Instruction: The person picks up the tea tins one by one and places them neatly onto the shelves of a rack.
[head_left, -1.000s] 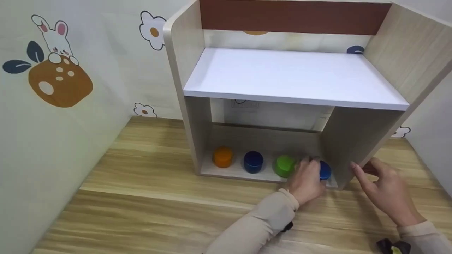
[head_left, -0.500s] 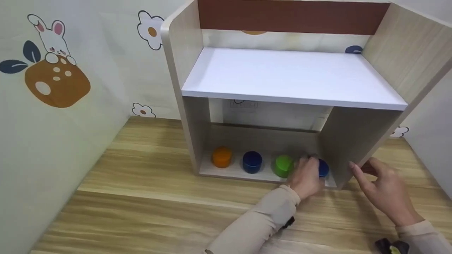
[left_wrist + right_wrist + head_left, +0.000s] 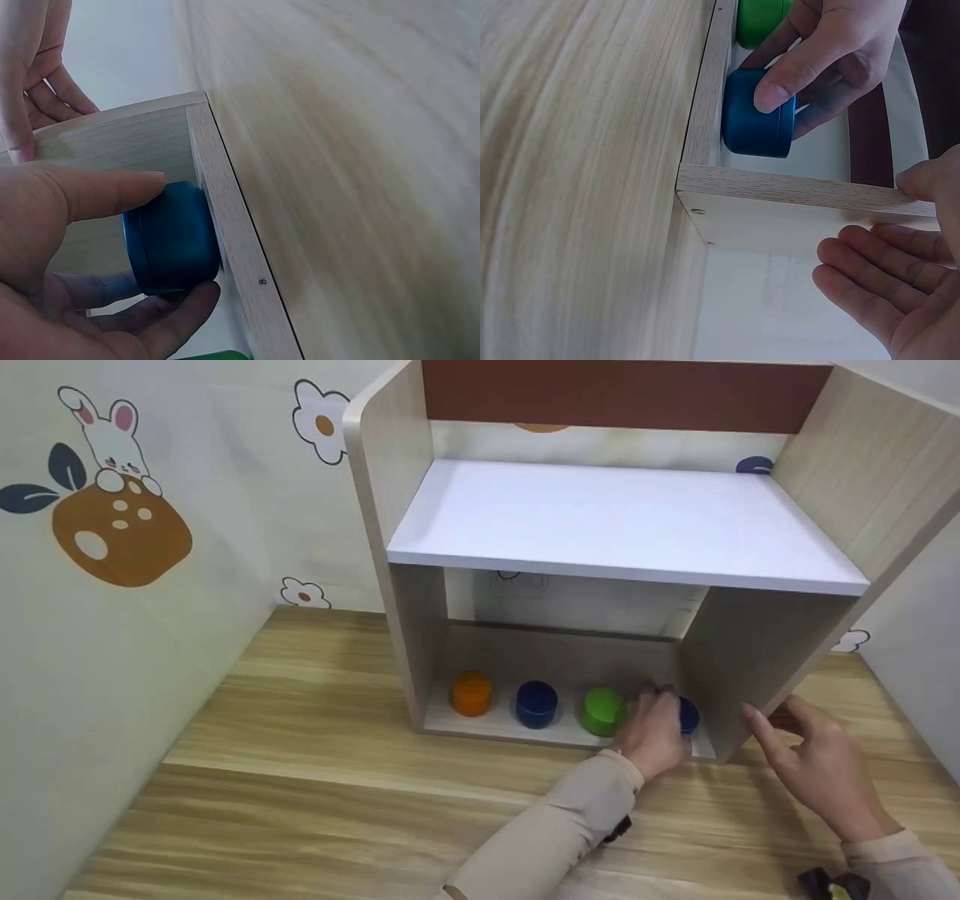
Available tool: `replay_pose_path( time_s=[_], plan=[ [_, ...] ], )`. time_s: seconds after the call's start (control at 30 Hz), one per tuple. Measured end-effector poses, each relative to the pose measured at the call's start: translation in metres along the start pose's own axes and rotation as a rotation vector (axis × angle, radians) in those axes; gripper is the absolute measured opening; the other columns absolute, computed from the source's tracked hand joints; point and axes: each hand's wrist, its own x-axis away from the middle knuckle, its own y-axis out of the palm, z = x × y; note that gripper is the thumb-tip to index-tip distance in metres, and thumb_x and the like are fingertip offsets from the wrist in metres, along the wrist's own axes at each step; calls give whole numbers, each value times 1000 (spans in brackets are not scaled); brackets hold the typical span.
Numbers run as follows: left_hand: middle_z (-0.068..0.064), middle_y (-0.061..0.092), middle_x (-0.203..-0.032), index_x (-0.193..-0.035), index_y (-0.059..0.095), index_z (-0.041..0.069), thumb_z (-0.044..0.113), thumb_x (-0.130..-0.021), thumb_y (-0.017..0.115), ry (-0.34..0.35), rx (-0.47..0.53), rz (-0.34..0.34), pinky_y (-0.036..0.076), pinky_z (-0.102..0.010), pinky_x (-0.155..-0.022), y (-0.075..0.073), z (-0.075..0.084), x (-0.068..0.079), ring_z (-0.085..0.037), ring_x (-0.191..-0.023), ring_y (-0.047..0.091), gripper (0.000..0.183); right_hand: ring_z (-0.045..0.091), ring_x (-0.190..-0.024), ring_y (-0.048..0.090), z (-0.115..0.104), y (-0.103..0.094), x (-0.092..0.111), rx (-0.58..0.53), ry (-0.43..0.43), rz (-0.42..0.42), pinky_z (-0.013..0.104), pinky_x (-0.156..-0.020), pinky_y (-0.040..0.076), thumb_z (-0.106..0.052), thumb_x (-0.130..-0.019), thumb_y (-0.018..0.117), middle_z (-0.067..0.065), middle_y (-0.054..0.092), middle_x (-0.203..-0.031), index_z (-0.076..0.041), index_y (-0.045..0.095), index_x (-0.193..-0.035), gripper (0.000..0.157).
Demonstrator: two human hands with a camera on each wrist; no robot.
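My left hand (image 3: 652,735) reaches into the lower compartment of a wooden shelf unit and grips a small round blue tin (image 3: 176,236), thumb on one side and fingers on the other. The tin stands near the compartment's right end, by the front edge; in the head view this hand partly covers it. To its left, in a row, are a green tin (image 3: 602,711), a dark blue tin (image 3: 536,705) and an orange tin (image 3: 472,694). My right hand (image 3: 829,769) holds the front edge of the right side panel (image 3: 802,190), thumb at the inner side, fingers along the outside.
Above the tins spans a white shelf board (image 3: 622,521), with a brown back rail (image 3: 622,394) higher up. The unit stands on a wood-grain table (image 3: 300,795) against patterned walls (image 3: 225,435). The left side panel (image 3: 409,607) bounds the row of tins.
My left hand has shifted slightly back and to the right over the blue tin, which shows less now. The right hand keeps its place on the panel, and the other tins stay put.
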Motion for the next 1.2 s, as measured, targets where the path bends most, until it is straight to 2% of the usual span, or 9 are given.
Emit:
replay_pose_path(
  time_s=[0.43, 0.7, 0.93, 1.1, 1.2],
  plan=[
    [-1, 60, -103, -112, 67, 15, 24, -74, 86, -11, -15, 17, 49, -26, -77, 0, 3, -1, -15, -94, 58, 44, -27, -84, 47, 2, 1, 0, 13, -34, 16, 0, -66, 41, -7, -86, 79, 19, 74, -85, -2, 69, -85, 11],
    [-4, 58, -113, -122, 64, 13, 20, -73, 87, -7, 9, 28, 51, -25, -78, -7, 7, 2, -16, -103, 56, 54, -14, -82, 56, 0, -1, 0, 7, 9, -22, 0, -66, 41, -11, -90, 77, 23, 74, -92, 0, 70, -95, 14],
    [-1, 59, -113, -122, 65, 16, 25, -76, 86, 71, 37, 50, 48, -24, -81, -20, -1, 7, -17, -101, 57, 51, -30, -84, 46, 0, 0, 0, 13, -49, 17, 0, -69, 40, -9, -88, 78, 18, 74, -85, 0, 70, -89, 12],
    [2, 62, -114, -121, 68, 18, 31, -81, 83, 131, 58, 100, 48, -24, -83, -31, -13, 15, -14, -101, 59, 45, -27, -84, 46, -1, -1, -1, 17, -20, -8, 0, -68, 40, -13, -90, 77, 19, 74, -88, 1, 70, -94, 16],
    [3, 66, -113, -119, 69, 16, 29, -83, 82, 184, 93, 146, 48, -23, -84, -37, -22, 20, -12, -101, 61, 40, -24, -84, 48, -2, -2, 0, 21, 1, -24, -1, -68, 39, -14, -91, 77, 21, 74, -91, 1, 70, -96, 17]
  ],
)
